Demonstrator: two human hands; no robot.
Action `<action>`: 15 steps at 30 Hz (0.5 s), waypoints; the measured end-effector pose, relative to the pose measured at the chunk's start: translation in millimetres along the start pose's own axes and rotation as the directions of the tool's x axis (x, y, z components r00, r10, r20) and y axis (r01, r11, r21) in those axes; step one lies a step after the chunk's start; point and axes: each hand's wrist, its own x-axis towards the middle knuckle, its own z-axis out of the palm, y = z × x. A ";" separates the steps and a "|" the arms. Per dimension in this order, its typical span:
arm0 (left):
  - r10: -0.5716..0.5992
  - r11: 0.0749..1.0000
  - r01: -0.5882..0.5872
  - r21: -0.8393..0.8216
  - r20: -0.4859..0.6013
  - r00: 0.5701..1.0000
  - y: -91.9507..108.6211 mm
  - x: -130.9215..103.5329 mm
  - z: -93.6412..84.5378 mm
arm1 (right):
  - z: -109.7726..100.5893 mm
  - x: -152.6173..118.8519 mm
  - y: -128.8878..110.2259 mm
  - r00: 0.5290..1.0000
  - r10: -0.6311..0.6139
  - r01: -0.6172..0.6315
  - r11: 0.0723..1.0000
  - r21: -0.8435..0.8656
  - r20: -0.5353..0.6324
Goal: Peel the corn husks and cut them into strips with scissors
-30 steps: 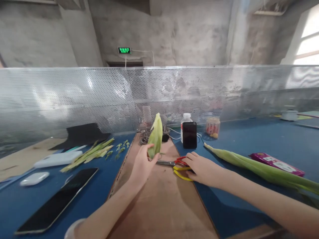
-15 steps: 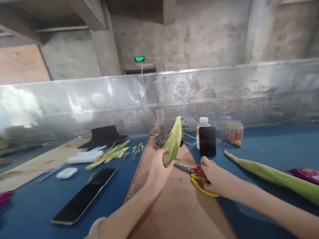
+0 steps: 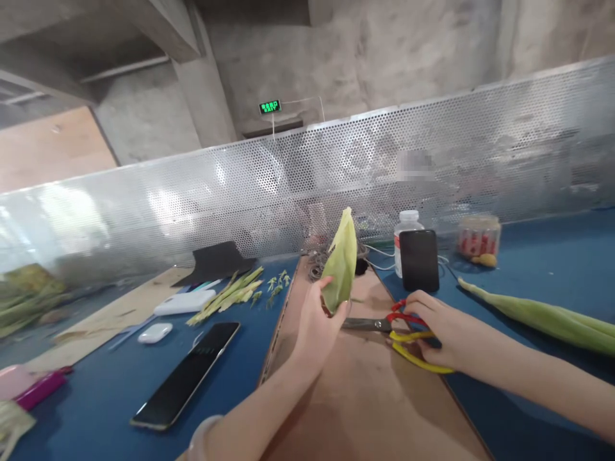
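Left hand (image 3: 317, 326) is clamped on the husk (image 3: 340, 269), pinching its lower end between thumb and fingers, so the green piece rises above my grip with its pale tip up, leaning slightly to the right. Right hand (image 3: 439, 325), on my other side, is closed around the scissors (image 3: 368, 324), with its fingers at the red and yellow handles. From where I watch, the blades point left and lie nearly level, their ends beside my left fingertips and just below the husk; I cannot tell whether they touch either one.

Both hands work above the brown board (image 3: 379, 403), which runs away from me across the blue table (image 3: 542, 250). Behind the husk I see a tangle of twine (image 3: 314, 261) at the board's far end. Beyond my right hand, a black phone (image 3: 419, 259) stands upright in front of a white bottle (image 3: 408, 219), with a jar (image 3: 479, 237) farther right. A long green husk (image 3: 542, 315) lies to the right. Over on the left are leaf strips (image 3: 230, 298), small sprigs (image 3: 276, 286) and a flat phone (image 3: 187, 376).
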 end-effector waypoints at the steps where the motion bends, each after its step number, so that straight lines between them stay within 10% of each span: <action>1: -0.001 1.000 0.001 0.009 -0.003 1.000 0.0 -0.1 0.0 | 0.2 0.9 0.8 1.000 -0.025 0.025 1.000 -0.011 0.002; 15: 0.012 1.000 -0.012 0.006 -0.008 1.000 4.7 -2.8 -1.2 | 6.4 2.9 12.5 1.000 -0.004 0.002 0.986 -0.168 -0.007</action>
